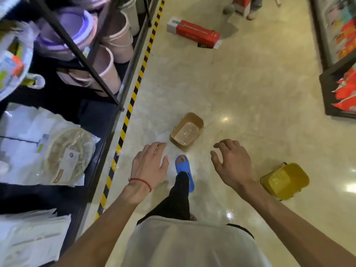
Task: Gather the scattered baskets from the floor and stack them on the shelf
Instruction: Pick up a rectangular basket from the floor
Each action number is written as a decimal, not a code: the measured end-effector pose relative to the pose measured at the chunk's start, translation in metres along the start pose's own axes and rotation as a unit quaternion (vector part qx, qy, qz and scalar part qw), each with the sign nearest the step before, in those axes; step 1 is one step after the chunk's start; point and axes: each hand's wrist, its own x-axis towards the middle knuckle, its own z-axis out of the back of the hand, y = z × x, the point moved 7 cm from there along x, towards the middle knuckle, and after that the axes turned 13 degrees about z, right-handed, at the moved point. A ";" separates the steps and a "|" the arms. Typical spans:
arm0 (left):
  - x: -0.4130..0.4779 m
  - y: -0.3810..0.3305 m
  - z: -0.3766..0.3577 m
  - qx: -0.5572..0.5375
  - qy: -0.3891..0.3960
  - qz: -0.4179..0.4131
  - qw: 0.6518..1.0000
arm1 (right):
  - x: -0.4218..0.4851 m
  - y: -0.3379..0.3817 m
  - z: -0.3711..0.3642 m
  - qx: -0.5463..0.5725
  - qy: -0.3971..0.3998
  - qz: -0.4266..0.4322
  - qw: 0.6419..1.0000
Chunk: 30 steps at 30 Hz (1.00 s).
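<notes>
A tan plastic basket (186,131) sits upright on the glossy floor just ahead of my feet. A yellow basket (284,180) lies on the floor to my right. My left hand (150,163) hovers open above the floor, just left of and nearer than the tan basket, with a red string on its wrist. My right hand (230,161) is open with curled fingers, to the right of the tan basket and left of the yellow one. Neither hand touches a basket. The black shelf (107,120) runs along my left.
The shelf holds stacked pink and purple buckets (115,47) and bagged woven items (67,155). Yellow-black hazard tape (133,97) edges its base. A red and white box (193,32) lies on the floor ahead. Another rack (339,74) stands right; a person's feet (240,8) are far ahead.
</notes>
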 end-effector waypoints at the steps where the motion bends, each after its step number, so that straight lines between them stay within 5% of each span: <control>1: 0.025 -0.005 -0.002 -0.004 -0.003 0.001 1.000 | 0.023 -0.011 -0.002 -0.002 -0.001 0.001 1.000; 13: 0.243 -0.024 -0.002 0.016 -0.018 0.028 0.999 | 0.261 -0.086 -0.018 -0.033 0.063 0.097 0.993; 23: 0.289 -0.042 -0.020 0.010 -0.046 0.236 0.971 | 0.390 -0.135 -0.078 -0.053 0.156 0.339 0.926; 30: 0.286 -0.078 -0.086 -0.003 0.012 0.348 0.937 | 0.423 -0.164 -0.121 -0.042 0.174 0.414 0.892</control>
